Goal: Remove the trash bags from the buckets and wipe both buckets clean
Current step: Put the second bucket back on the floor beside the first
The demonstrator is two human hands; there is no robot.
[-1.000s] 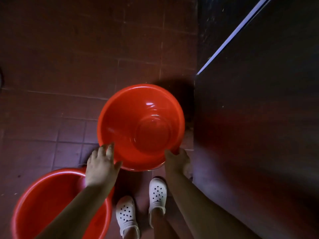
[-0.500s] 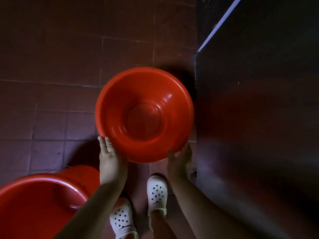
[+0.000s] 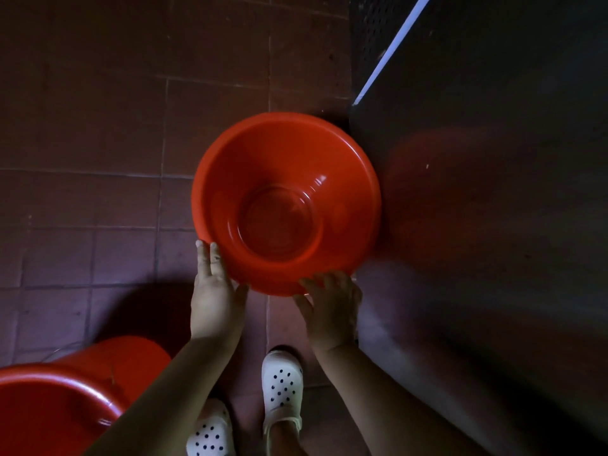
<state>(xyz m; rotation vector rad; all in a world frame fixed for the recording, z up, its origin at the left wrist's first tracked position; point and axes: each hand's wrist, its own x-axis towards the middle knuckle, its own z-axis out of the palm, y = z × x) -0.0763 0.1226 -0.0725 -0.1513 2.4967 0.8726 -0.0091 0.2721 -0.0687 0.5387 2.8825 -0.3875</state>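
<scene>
Red bucket (image 3: 286,205) between left hand (image 3: 215,299) and right hand (image 3: 332,307), above tiled floor (image 3: 98,126).

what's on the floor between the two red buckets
In the head view, the left hand and forearm cross that gap above bare tiled floor, between the far bucket and the near bucket.

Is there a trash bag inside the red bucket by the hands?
No, the red bucket shows only its bare, shiny inside, with no bag in it.

Head view, single camera: worn on the person's head, facing steeply down at the tiled floor (image 3: 98,126). Wide angle, close range. Forearms enter from the bottom edge; shoes (image 3: 282,386) show directly below the lens. No second view.
</scene>
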